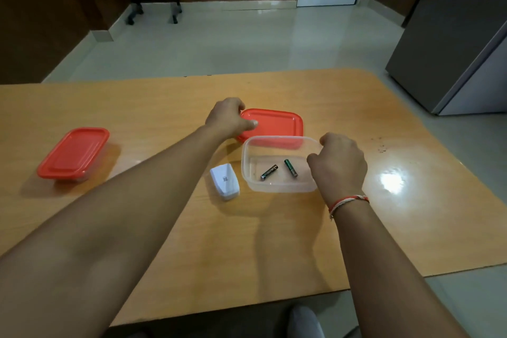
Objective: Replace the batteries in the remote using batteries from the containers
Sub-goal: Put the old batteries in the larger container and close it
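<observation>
A: Where is the open clear container (278, 186) located?

B: It is set on the wooden table (164, 107), and all other places are referred to it. Two AAA batteries (269, 172) are seen lying flat on its floor, apart from one another: a black one toward the left, a green one (290, 167) toward the right, both tilted.

A: And the lid?

B: A red lid (277, 122) is laid flat on the table just behind the container, partly seen through the clear back wall. Its left end is gripped by the left hand (227, 118), thumb pressed on the top face, the other fingers curled over the far edge.

A: The right hand?

B: The right hand (340, 164) is held at the container's right rim, fingers curled over it. The fingertips are hidden by the back of the hand, so whether the rim is actually pinched cannot be told. A red and white thread bracelet (348, 202) is worn on that wrist.

A: The remote?

B: A white remote (224, 181) is lying just left of the container, label side up, not touched by either hand.

A: Anything else recorded?

B: A second container, closed with a red lid (72, 152), is standing well to the left of the open one.
</observation>
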